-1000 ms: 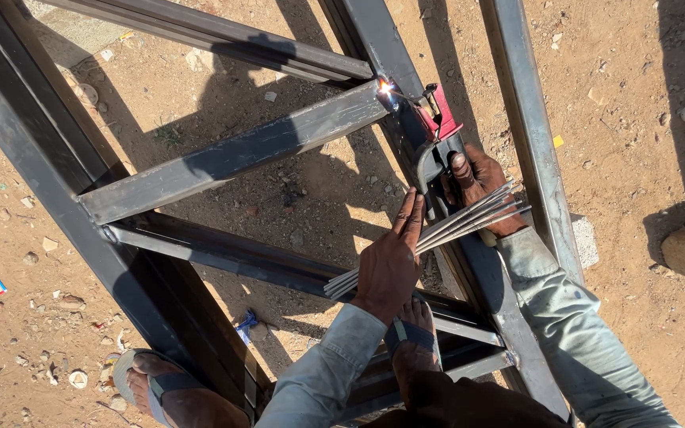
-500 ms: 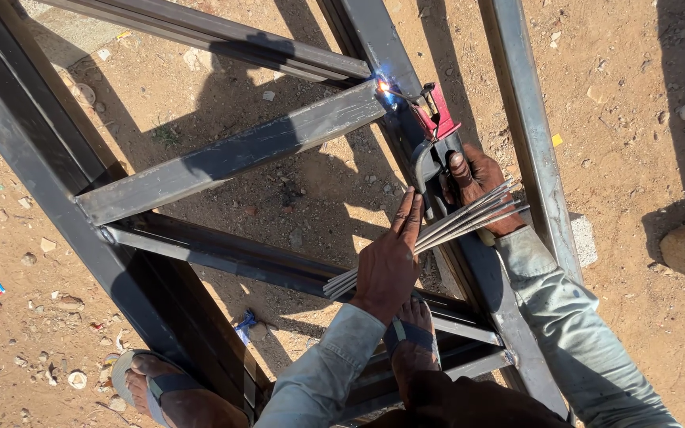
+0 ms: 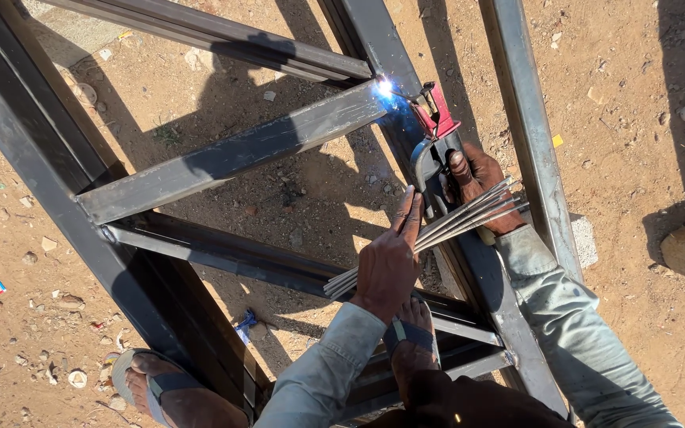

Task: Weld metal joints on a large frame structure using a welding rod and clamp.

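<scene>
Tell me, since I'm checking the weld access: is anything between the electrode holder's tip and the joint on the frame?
Nothing visible. The right hand grips the red electrode holder, and its rod reaches straight to the bright arc at the diagonal bar. The spare rods lie behind, under the left hand.

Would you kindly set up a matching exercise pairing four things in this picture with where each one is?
Things:
1. bundle of rods
2. red clamp
3. bright spark
4. sandal

Places:
A. at the joint of the metal bars
B. on the foot, bottom left
C. in the left hand
D. above the right hand

Pairs: 1-C, 2-D, 3-A, 4-B
</scene>
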